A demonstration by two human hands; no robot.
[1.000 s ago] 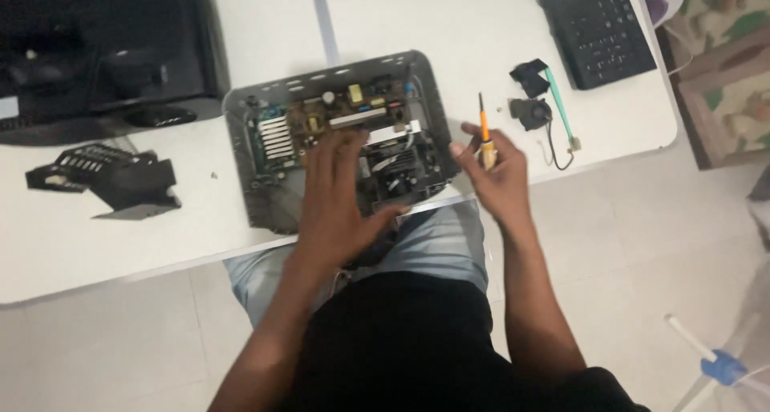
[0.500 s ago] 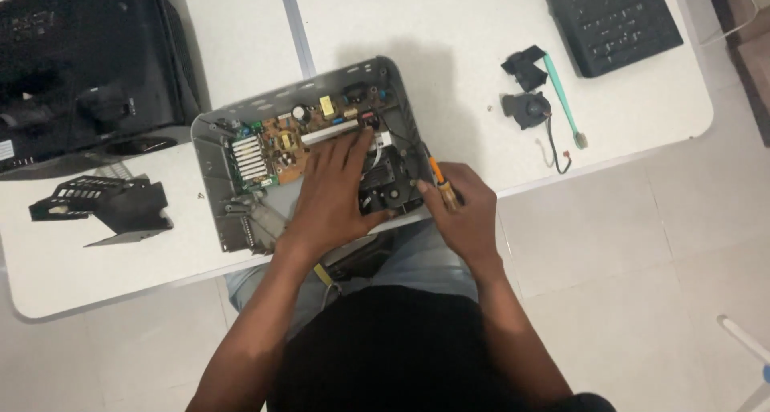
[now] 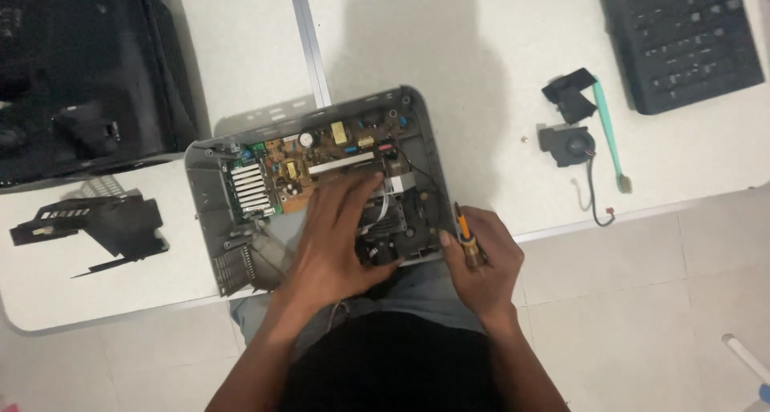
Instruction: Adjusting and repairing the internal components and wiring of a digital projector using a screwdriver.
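Note:
An opened grey device case (image 3: 210, 194) lies at the near edge of the white table (image 3: 481, 75), with a brown circuit board (image 3: 298, 165) and a finned heat sink inside. My left hand (image 3: 341, 235) rests flat inside the case, fingers spread over the black parts near its middle. My right hand (image 3: 481, 259) sits at the case's right near corner, closed around an orange-handled screwdriver (image 3: 465, 229) that points away from me.
A black machine (image 3: 80, 75) fills the far left. A black plastic bracket (image 3: 96, 223) lies left of the case. To the right sit a small black fan with wires (image 3: 568, 143), a teal stick (image 3: 609, 131) and a black keyboard (image 3: 682, 35).
My right hand with the screwdriver has dropped from beside the case down to its right near corner. My left hand stays pressed inside the case. The view has shifted.

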